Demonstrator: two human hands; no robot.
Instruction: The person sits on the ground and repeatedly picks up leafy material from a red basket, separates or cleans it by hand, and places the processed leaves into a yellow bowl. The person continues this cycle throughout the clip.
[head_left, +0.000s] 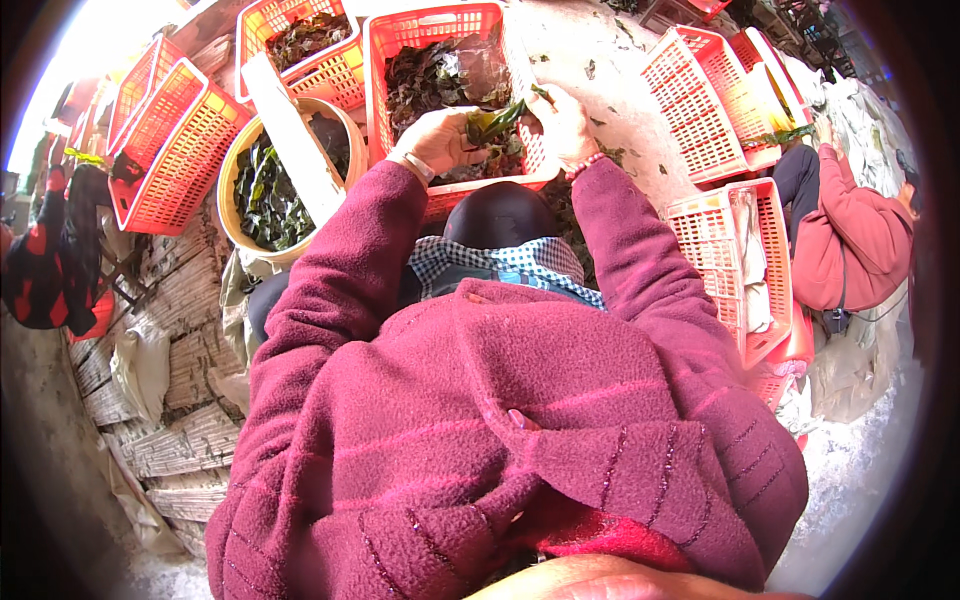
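Note:
A strip of dark green seaweed is stretched between my two hands above a red plastic crate. My left hand grips its left end, and my right hand, with a beaded bracelet at the wrist, pinches the other end near the crate's right rim. Dark brown seaweed lies in the crate below. Left of it, a round yellowish tub holds more green seaweed, and a pale board lies across its top.
Another red crate with seaweed stands at the upper left. Stacked red crates are farther left, near a person. On the right are more crates, a crate with a pale sack and a co-worker holding seaweed.

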